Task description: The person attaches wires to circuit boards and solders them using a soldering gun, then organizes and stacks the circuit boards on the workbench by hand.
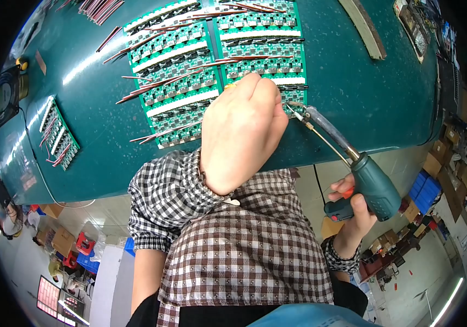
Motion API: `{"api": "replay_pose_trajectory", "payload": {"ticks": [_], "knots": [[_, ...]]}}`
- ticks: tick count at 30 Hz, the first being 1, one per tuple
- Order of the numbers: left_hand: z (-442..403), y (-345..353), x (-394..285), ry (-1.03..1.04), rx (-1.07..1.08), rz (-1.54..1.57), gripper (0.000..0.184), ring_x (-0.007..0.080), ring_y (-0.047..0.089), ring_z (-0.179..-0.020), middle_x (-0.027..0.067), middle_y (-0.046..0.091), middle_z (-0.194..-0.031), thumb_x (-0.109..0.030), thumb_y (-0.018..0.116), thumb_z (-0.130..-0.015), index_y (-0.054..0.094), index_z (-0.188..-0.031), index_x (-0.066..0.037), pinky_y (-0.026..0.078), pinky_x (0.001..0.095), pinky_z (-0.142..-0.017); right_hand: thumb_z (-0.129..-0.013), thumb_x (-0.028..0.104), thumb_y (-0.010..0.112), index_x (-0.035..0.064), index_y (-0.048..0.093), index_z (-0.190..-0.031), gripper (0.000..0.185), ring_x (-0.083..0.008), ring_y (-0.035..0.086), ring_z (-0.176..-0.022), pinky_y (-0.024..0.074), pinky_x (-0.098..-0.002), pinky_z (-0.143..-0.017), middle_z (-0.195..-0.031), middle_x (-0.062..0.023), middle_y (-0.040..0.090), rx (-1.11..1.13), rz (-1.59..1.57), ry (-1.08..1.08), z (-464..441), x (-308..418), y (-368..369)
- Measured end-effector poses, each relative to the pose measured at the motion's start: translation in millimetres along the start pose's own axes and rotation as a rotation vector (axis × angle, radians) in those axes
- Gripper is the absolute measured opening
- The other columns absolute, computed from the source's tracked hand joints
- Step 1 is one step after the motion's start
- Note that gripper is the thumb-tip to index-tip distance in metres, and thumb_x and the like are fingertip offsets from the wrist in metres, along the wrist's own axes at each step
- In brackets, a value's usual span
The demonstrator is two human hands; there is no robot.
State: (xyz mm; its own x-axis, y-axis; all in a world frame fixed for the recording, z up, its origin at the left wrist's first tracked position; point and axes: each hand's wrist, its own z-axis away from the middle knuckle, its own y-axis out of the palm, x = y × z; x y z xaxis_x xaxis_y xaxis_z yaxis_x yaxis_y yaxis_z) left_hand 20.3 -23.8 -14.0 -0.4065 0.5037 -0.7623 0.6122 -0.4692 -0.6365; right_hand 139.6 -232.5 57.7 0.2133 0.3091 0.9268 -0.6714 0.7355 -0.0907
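Note:
My right hand [358,212] is wrapped round the grip of a dark green soldering gun [376,188]. The gun's metal tube and thin feed pipe point up and left, their tips close to the lower edge of the right-hand circuit board panel [263,68]. Over that panel's lower left corner lies my left hand [243,122], its fingers curled in; whatever they pinch is hidden under the hand. A second green panel [176,82] is to its left. Red, black and white wires [160,85] lie across both panels.
A smaller board piece with wires [59,133] lies on the green table [102,109] at the left. Bundled wires [100,10] are at the far left top. A wooden strip [365,27] lies top right. A fan [9,97] stands at the left edge.

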Motion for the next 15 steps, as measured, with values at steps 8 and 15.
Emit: {"api": "replay_pose_trajectory", "payload": {"ticks": [8,15], "knots": [[0.1,-0.6,0.0,0.006,-0.004,0.007,0.014,0.0227,0.056,-0.062,0.0060,0.055,-0.072,-0.001,0.068,-0.072,0.056,-0.078,-0.005,0.044,0.0338,-0.056,-0.080,0.024,0.075,-0.0093,0.064,-0.096,0.039,-0.0282,0.068,-0.078,0.0611,-0.0340,-0.063,-0.087,-0.0181,0.063,-0.010,0.015,0.005,-0.2,-0.2,1.2],[-0.2,-0.7,0.2,0.009,-0.002,0.005,0.014,0.0231,0.056,-0.063,0.0061,0.055,-0.072,-0.002,0.068,-0.072,0.056,-0.078,-0.005,0.045,0.0339,-0.056,-0.080,0.024,0.075,-0.0093,0.064,-0.097,0.039,-0.0280,0.068,-0.078,0.0609,-0.0341,-0.063,-0.087,-0.0180,0.063,-0.009,0.027,0.016,0.2,0.5,1.0]]}}
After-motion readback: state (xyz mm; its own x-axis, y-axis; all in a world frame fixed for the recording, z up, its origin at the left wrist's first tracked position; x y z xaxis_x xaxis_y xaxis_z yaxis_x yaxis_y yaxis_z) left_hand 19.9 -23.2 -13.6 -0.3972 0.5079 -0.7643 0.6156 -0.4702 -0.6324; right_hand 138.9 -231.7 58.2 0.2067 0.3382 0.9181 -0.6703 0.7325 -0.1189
